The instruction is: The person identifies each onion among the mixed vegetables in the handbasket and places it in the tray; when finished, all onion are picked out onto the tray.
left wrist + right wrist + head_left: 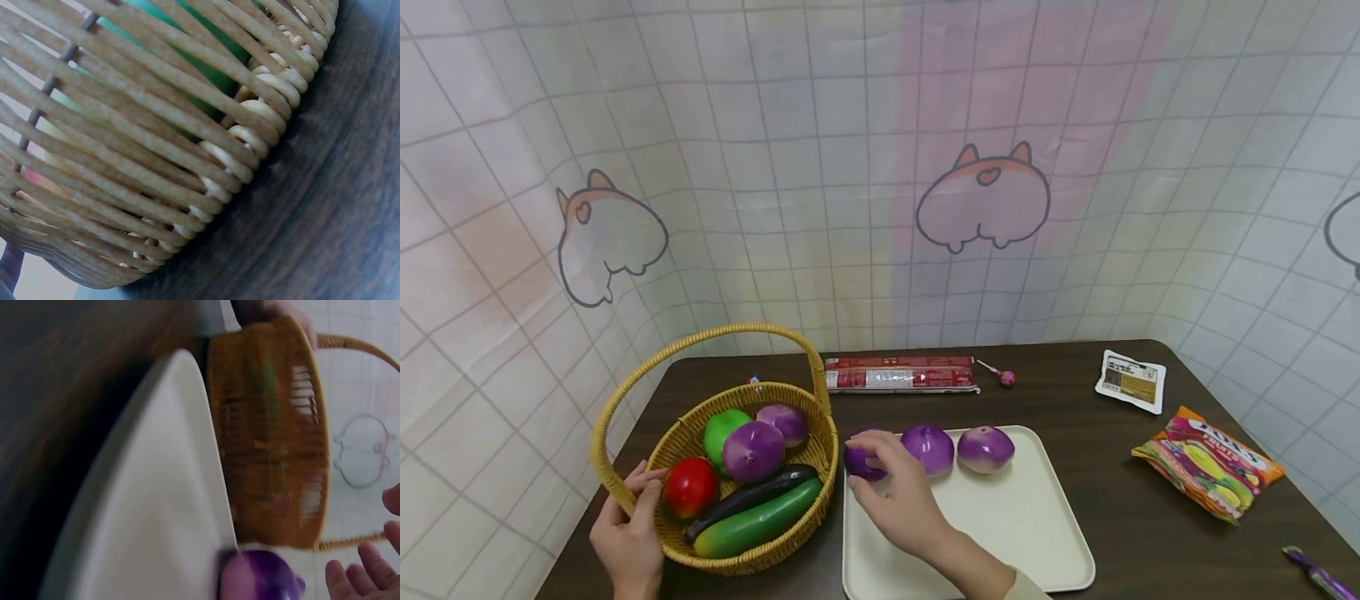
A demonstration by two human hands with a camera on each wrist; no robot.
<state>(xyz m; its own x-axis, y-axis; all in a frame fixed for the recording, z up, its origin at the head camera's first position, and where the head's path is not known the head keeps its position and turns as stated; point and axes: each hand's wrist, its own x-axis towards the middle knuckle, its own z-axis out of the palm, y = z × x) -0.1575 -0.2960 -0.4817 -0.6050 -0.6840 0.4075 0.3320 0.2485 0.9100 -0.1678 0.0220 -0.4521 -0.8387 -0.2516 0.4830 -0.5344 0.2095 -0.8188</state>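
Observation:
My left hand (pixel 628 529) grips the rim of a yellow wicker basket (pixel 790 542) beside the foot of its handle. Inside lie a red tomato (pixel 691 487), a green round vegetable (pixel 722 433), two purple onion-like vegetables (pixel 753 451), a dark eggplant (pixel 752 500) and a green cucumber-like vegetable (pixel 760 521). In the left wrist view, wicker slats (pixel 156 125) fill most of the frame. Over the cream tray (pixel 1000 533), my right hand (pixel 898 504) curves its spread fingers near the leftmost purple onion-like vegetable (pixel 259 575); the right wrist view shows a gap between them.
Two more purple vegetables (pixel 986 450) sit along the tray's back edge. Behind are a red packet (pixel 901 375) and a lollipop (pixel 1006 377). A white sachet (pixel 1131 381), a colourful candy bag (pixel 1213 462) and a purple wrapped stick (pixel 1318 573) lie to the right.

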